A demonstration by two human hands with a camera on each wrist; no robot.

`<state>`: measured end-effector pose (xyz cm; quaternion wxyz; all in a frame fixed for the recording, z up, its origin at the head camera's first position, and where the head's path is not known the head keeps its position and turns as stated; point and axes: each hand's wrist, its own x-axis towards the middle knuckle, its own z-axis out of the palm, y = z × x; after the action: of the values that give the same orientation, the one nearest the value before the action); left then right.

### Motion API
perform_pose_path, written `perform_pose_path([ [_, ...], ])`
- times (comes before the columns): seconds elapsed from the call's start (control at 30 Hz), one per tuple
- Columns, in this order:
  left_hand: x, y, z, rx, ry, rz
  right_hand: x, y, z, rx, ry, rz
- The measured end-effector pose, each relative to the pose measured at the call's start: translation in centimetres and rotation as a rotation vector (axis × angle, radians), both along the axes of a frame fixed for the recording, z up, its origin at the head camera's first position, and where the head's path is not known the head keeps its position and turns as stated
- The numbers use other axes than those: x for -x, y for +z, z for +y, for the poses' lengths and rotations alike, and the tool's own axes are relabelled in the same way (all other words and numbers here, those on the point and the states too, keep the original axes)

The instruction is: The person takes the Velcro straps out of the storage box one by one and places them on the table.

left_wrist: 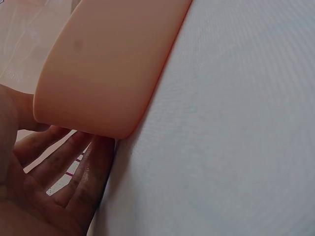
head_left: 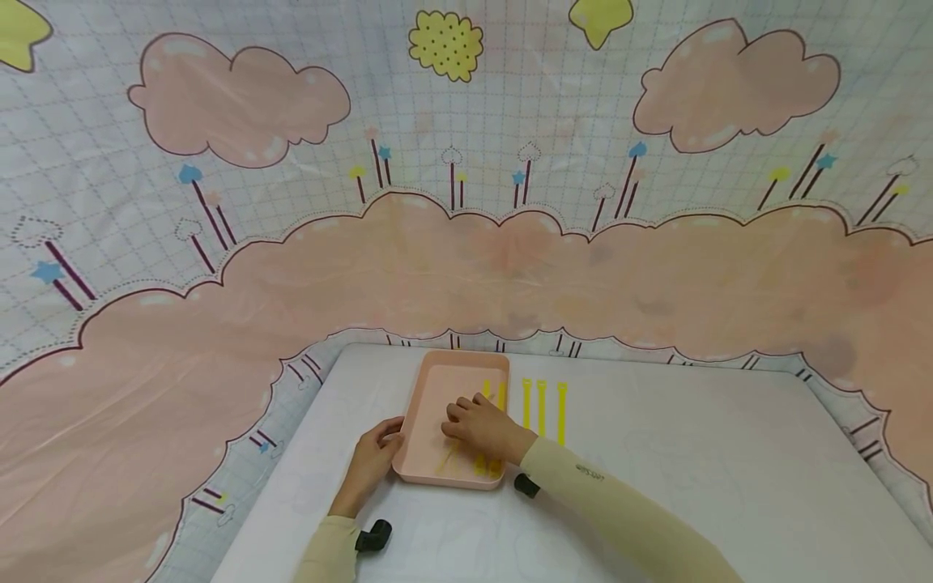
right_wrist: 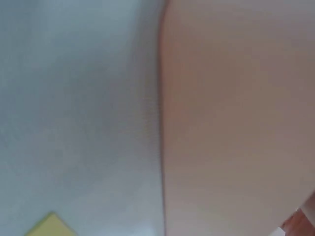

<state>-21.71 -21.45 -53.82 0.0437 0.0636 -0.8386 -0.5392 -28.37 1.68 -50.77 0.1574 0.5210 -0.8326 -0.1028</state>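
My left hand (head_left: 373, 457) holds the left side of a pink rectangular tray (head_left: 410, 437). In the left wrist view its thumb passes over the tray's rim (left_wrist: 78, 64) and the fingers lie against the outside. Over the tray's interior, my right hand (head_left: 481, 425) has its fingers curled down around a thin, blurred yellow strip (head_left: 446, 460); the fingertips' contact is hidden. Several more yellow strips (head_left: 500, 393) lie along the tray's right side, partly covered by that hand. In the right wrist view only the tray's outer wall (right_wrist: 231, 108) and a yellow corner (right_wrist: 51, 226) show clearly.
To the right of the tray, three yellow strips with wider top ends, one of them the outermost strip (head_left: 562, 413), lie side by side on the white table (head_left: 692, 470). A patterned cloth (head_left: 466, 267) with pink clouds hangs behind. Black wrist devices (head_left: 374, 536) sit by both sleeves.
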Motion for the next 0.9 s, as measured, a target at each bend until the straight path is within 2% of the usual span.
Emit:
perform_pose_path([
  [0.23,0.1,-0.4,-0.1,-0.004,-0.007,-0.005,-0.6,0.7,0.1,0.013,-0.036,-0.063],
  [0.57,0.1,-0.1,0.0,-0.002,-0.007,0.004,-1.4,1.6,0.5,0.159,-0.002,-0.028],
  [0.7,0.0,-0.2,0.0,0.004,-0.005,0.010,-1.7,2.1,0.8,0.240,0.004,-0.038],
  [0.9,-0.1,-0.3,-0.1,0.018,-0.008,0.003,-2.3,3.4,1.4,0.456,0.002,-0.096],
])
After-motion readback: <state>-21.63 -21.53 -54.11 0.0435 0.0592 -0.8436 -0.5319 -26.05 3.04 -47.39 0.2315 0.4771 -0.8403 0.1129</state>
